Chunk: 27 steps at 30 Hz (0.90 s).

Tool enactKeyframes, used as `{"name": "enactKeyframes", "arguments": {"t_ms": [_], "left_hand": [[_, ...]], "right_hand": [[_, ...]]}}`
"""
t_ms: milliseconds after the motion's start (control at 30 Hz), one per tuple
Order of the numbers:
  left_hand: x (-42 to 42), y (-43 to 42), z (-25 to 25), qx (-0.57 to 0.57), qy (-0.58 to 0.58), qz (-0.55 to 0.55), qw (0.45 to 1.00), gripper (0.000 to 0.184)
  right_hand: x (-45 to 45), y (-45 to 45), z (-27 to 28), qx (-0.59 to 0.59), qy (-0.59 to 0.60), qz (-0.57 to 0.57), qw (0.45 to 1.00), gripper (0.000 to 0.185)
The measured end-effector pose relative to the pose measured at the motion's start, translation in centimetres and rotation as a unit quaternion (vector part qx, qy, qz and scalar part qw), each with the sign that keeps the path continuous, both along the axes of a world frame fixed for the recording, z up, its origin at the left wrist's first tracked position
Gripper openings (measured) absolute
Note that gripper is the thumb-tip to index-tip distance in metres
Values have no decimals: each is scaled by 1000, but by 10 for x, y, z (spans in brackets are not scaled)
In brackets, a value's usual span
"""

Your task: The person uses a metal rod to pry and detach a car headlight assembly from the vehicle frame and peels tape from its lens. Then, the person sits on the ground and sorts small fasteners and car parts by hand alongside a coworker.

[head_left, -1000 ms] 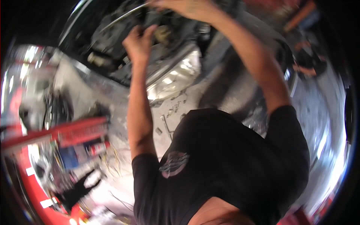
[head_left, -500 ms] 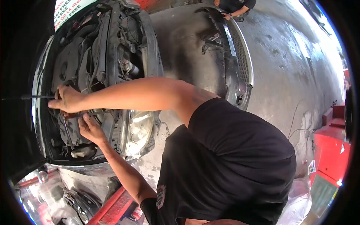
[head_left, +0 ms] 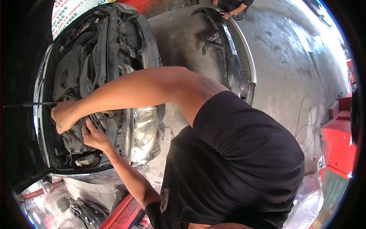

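Note:
My right hand (head_left: 65,116) reaches across the engine bay near its far edge, fingers curled down. A slim metal tool handle shows at this hand in the earlier picture; the hand and wrist now mostly hide it. Closer to me, my left hand (head_left: 94,136) has thumb and fingers pinched at the near side of a dark bar (head_left: 102,119) that runs from under my right hand toward the front of the car. Both hands are over the engine bay (head_left: 68,72) beside the engine cover. How the tool and the bar meet is hidden.
The raised hood (head_left: 23,76) and its prop rod (head_left: 40,103) border the far side. A headlight (head_left: 145,128) lies close to my arms. A removed bumper (head_left: 233,57) rests on the floor, with another person's hand (head_left: 225,15) at its end. Red cabinets (head_left: 337,145) stand at right.
My right hand has rotated and swung slightly downward in the picture, so the slim tool handle is now hidden. My left hand stays at the bar. The whole view has shifted a little.

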State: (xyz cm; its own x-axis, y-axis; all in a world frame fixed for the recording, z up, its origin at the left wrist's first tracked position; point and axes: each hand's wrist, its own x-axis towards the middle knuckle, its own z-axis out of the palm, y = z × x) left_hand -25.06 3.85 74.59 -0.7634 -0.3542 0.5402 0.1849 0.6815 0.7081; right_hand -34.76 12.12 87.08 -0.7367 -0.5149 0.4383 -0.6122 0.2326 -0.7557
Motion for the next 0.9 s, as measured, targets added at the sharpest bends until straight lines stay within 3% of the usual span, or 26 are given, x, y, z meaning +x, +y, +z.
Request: {"name": "enactKeyframes", "arguments": {"t_ms": [67, 100, 167, 200, 233, 267, 300, 333, 400, 433, 467, 567, 600, 667, 700, 733, 800, 833, 867, 900], "left_hand": [[-8, -2, -4, -1, 61, -50, 997, 36], [-11, -6, -6, -1, 63, -51, 997, 36], [-18, -17, -15, 81, 83, -153, 981, 34], [-19, -30, -16, 81, 82, -154, 981, 34], [-19, -47, -16, 85, -23, -138, 986, 32], [-22, -62, -19, 89, -128, -121, 980, 30], [-32, -70, -35, 140, -45, -160, 976, 26], [-41, -85, -50, 140, -45, -158, 976, 26], [-55, -110, -70, -86, 72, -143, 983, 26], [-34, -71, -46, -176, 158, -103, 966, 30], [-27, -63, -45, -176, 158, -102, 966, 30], [-15, -37, -29, -37, 94, -126, 987, 39], [-20, -41, -37, -39, 94, -128, 986, 39], [-33, -46, -56, -115, 155, -66, 979, 41], [-37, -36, -65, 216, 217, -157, 939, 36], [-33, -33, -61, 214, 217, -159, 939, 36], [-25, -27, -39, -22, 134, -65, 989, 29], [-21, -14, -26, 8, 143, -43, 989, 31], [-18, -7, -16, 36, 143, -44, 988, 37], [-14, -5, -9, 27, 96, -45, 994, 38]], "right_hand": [[-10, -24, 11, 119, 21, 102, 987, 33], [-9, -29, 11, 118, 22, 101, 988, 33], [2, -26, 14, 182, 268, 133, 937, 24], [11, -24, 17, 209, 383, 147, 887, 21], [24, -20, 25, 326, 359, 140, 863, 23], [30, -9, 19, 300, 401, 155, 852, 23], [34, 4, 12, 265, 426, 150, 852, 24], [37, 16, 4, 224, 445, 139, 856, 25], [41, 35, -11, 135, 465, 111, 868, 26], [43, 47, -20, 83, 466, 95, 876, 28], [45, 54, -29, 29, 457, 78, 885, 29], [53, 64, -52, -132, 392, 8, 910, 38], [58, 60, -60, -133, 393, 6, 910, 38], [69, 53, -68, -208, 257, -50, 943, 45], [73, 51, -69, -230, 201, -24, 952, 45], [73, 50, -69, -231, 202, -26, 951, 45], [66, 42, -69, -379, -10, 91, 921, 44], [54, 23, -72, -508, -67, 132, 848, 45], [50, 42, -62, -457, -123, 127, 872, 40], [39, 37, -64, -509, -212, 171, 816, 36]]}}
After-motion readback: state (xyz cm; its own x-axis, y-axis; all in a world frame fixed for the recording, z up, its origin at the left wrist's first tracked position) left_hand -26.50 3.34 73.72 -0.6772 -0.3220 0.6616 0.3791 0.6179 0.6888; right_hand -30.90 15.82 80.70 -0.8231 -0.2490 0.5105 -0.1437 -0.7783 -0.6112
